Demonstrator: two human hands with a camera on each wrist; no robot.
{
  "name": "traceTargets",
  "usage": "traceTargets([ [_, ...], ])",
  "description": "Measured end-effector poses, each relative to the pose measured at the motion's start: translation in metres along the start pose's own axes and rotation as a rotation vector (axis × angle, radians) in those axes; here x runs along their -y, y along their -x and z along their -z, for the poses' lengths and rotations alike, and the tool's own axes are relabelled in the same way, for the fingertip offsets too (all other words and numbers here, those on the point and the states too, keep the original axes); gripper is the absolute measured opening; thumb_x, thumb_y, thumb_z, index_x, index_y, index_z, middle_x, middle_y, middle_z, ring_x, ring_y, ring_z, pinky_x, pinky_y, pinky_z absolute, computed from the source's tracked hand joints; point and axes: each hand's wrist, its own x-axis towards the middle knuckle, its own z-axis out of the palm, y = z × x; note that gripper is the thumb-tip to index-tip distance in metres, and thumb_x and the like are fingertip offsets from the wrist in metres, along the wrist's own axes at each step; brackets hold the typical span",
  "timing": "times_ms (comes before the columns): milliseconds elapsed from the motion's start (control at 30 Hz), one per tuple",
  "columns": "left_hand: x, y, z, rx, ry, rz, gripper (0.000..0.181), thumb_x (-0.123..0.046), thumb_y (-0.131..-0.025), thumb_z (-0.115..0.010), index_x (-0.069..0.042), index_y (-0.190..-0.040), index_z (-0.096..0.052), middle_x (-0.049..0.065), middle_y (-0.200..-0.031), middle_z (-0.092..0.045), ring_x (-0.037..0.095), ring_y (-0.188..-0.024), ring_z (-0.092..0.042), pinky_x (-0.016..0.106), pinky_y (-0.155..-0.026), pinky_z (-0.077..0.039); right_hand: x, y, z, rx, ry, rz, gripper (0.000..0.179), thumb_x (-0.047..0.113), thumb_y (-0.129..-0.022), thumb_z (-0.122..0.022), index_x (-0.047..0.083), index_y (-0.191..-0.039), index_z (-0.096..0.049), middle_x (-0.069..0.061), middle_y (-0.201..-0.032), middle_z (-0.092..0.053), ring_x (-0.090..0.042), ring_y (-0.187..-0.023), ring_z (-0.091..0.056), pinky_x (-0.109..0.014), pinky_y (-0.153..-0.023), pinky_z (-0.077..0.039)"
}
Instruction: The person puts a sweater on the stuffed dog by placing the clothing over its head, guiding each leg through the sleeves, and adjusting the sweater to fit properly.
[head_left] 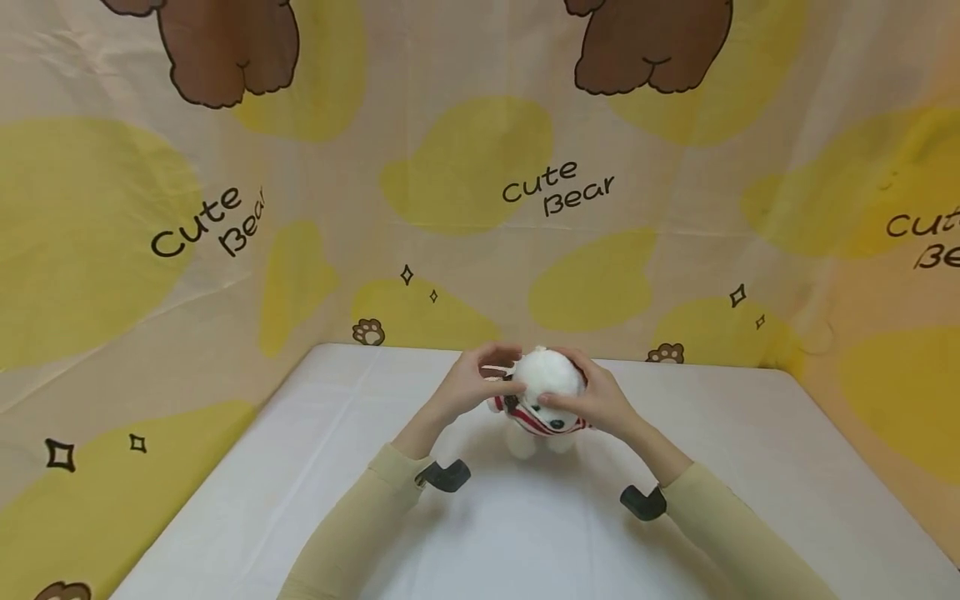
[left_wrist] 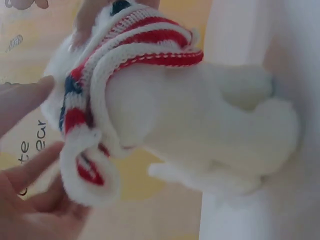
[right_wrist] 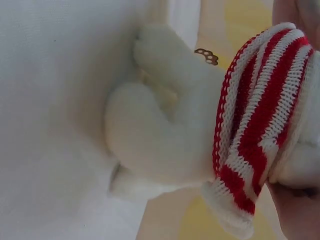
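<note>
Plush toy: white, with a round fluffy head, smoother body and stubby legs; it stands on the table, toward its far edge.
Knitted scarf: red-and-white striped, with dark blue patches, wrapped beneath the head.
Right hand: above the table, holding the toy's head between thumb and fingers.
Left hand: above the table, spread wide, thumb touching the head.

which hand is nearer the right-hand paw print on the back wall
Right. The right hand holds the plush toy on the side toward the paw print; the left hand is on the toy's other side, farther away.
</note>
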Motion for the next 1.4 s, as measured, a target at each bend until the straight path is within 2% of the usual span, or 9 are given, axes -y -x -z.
traceTargets([
  [100,0.004,0.007,0.005,-0.014,-0.090,0.088,0.051,-0.024,-0.074,-0.081,-0.012,-0.119,-0.061,0.005,-0.110,-0.067,0.018,-0.098,-0.063,0.034,-0.085,-0.052,0.000,0.000,0.000,-0.015,-0.005,-0.019,0.071,0.032,-0.074,-0.080,0.023,-0.135,-0.047,-0.012,-0.129,-0.056,-0.034,-0.108,-0.059,-0.048,-0.080,-0.053],
  [200,0.010,0.012,0.008,0.004,-0.087,0.161,0.046,-0.025,-0.074,-0.080,-0.013,-0.115,-0.064,0.005,-0.097,-0.069,0.016,-0.086,-0.065,0.033,-0.078,-0.052,-0.001,0.000,0.001,-0.025,-0.003,-0.041,0.071,0.032,-0.073,-0.081,0.023,-0.135,-0.047,-0.011,-0.131,-0.055,-0.034,-0.110,-0.058,-0.049,-0.082,-0.053],
  [433,0.019,0.016,0.007,-0.086,-0.011,0.152,0.031,-0.012,-0.073,-0.080,-0.009,-0.102,-0.071,-0.001,-0.070,-0.063,0.013,-0.064,-0.054,0.026,-0.061,-0.043,-0.005,-0.002,0.001,-0.052,-0.027,-0.070,0.069,0.028,-0.073,-0.082,0.018,-0.133,-0.050,-0.012,-0.131,-0.055,-0.036,-0.112,-0.056,-0.051,-0.083,-0.052],
  [533,0.017,0.018,0.008,-0.094,-0.018,0.193,0.028,-0.009,-0.072,-0.079,-0.006,-0.100,-0.071,-0.003,-0.064,-0.057,0.012,-0.064,-0.051,0.027,-0.060,-0.039,-0.006,-0.003,0.000,-0.061,-0.051,-0.071,0.067,0.025,-0.073,-0.082,0.017,-0.132,-0.052,-0.012,-0.130,-0.056,-0.035,-0.113,-0.056,-0.051,-0.085,-0.052],
  [633,0.009,0.022,0.009,-0.101,-0.045,0.239,0.025,-0.006,-0.072,-0.078,-0.004,-0.096,-0.071,-0.002,-0.063,-0.053,0.014,-0.067,-0.050,0.029,-0.062,-0.038,-0.006,-0.002,-0.002,-0.064,-0.067,-0.065,0.066,0.023,-0.073,-0.082,0.015,-0.131,-0.052,-0.013,-0.130,-0.056,-0.036,-0.113,-0.056,-0.052,-0.085,-0.052],
  [700,0.011,0.023,0.010,-0.114,-0.071,0.259,0.023,-0.006,-0.071,-0.078,-0.004,-0.092,-0.071,0.000,-0.063,-0.054,0.016,-0.069,-0.052,0.031,-0.063,-0.038,-0.005,-0.002,-0.002,-0.066,-0.073,-0.065,0.066,0.022,-0.073,-0.082,0.014,-0.131,-0.052,-0.013,-0.129,-0.056,-0.036,-0.113,-0.056,-0.052,-0.084,-0.052],
  [1033,0.043,0.017,0.013,-0.158,-0.180,0.305,0.020,-0.010,-0.066,-0.081,-0.011,-0.082,-0.069,-0.001,-0.066,-0.054,0.017,-0.072,-0.050,0.031,-0.063,-0.038,-0.005,-0.003,-0.002,-0.062,-0.079,-0.071,0.066,0.023,-0.073,-0.081,0.014,-0.132,-0.052,-0.013,-0.129,-0.056,-0.035,-0.112,-0.055,-0.050,-0.084,-0.052],
  [1200,0.055,0.011,0.008,-0.153,-0.118,0.287,0.017,-0.013,-0.070,-0.080,-0.009,-0.083,-0.069,-0.001,-0.064,-0.053,0.015,-0.069,-0.050,0.028,-0.061,-0.039,-0.006,0.000,-0.001,-0.030,-0.103,-0.099,0.070,0.029,-0.073,-0.081,0.020,-0.134,-0.049,-0.010,-0.132,-0.054,-0.034,-0.114,-0.054,-0.050,-0.086,-0.051],
  [1400,0.056,0.005,0.005,-0.097,-0.040,0.258,0.020,-0.019,-0.079,-0.075,-0.010,-0.097,-0.070,-0.001,-0.068,-0.056,0.018,-0.074,-0.056,0.036,-0.071,-0.047,-0.018,0.005,0.007,-0.015,-0.184,-0.020,0.059,0.026,-0.085,-0.071,0.016,-0.137,-0.046,-0.009,-0.136,-0.051,-0.030,-0.124,-0.048,-0.049,-0.099,-0.044],
])
